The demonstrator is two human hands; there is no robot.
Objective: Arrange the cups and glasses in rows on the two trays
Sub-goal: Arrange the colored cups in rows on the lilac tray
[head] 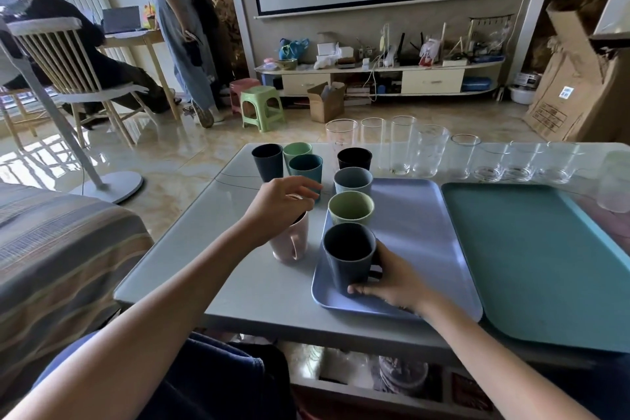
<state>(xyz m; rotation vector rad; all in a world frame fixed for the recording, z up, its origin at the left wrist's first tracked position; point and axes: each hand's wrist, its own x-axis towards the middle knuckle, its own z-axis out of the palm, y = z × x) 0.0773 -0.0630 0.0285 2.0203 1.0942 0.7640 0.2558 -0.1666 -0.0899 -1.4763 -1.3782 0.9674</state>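
On the blue-violet tray point(419, 235) a column of cups runs along its left edge: a dark blue cup point(347, 259) nearest me, then a light green cup point(351, 207) and a grey-blue cup point(353, 181). My right hand point(392, 278) grips the dark blue cup at its base. My left hand point(279, 206) holds the rim of a pink cup point(289, 242) standing on the table left of the tray. Behind it stand a teal cup point(306, 169), a navy cup point(268, 160), a mint cup point(297, 150) and a black cup point(354, 158). The teal tray point(531, 259) lies bare.
Several clear glasses point(429, 150) stand in a row along the table's far edge, with a frosted one point(615, 181) at the right. A striped sofa point(51, 249) lies left of the table. People, a chair and stools occupy the floor beyond.
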